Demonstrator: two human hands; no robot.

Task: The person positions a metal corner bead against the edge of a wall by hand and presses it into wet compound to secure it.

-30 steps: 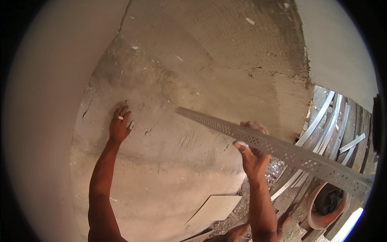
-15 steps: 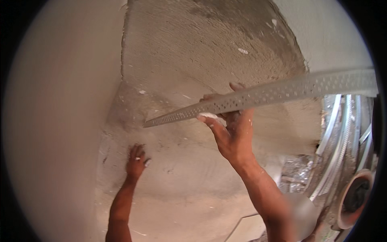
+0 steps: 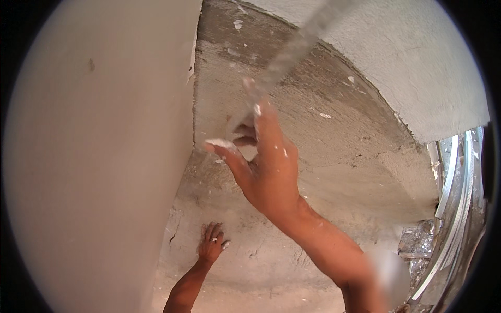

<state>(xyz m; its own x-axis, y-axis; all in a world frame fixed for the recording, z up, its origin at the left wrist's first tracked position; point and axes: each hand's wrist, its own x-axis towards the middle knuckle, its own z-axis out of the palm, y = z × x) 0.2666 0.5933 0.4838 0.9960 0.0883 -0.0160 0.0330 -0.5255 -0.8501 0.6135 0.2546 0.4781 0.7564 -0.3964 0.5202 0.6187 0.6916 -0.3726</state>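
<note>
At a rough plaster wall (image 3: 323,188), a worker's raised right hand (image 3: 274,169) loosely grasps a perforated metal strip (image 3: 295,52).
The strip, blurred, crosses at the fingers and slants from them toward the top of the view; the white-smeared thumb spreads wide, and how firmly the strip is held cannot be told. Beyond and lower, the ringed left hand (image 3: 211,249), holding nothing, rests with fingers spread on the wall; farther right lie long metal strips (image 3: 448,182).

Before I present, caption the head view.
Left hand against a cracked surface, right hand at a blurred grey strip.
</note>
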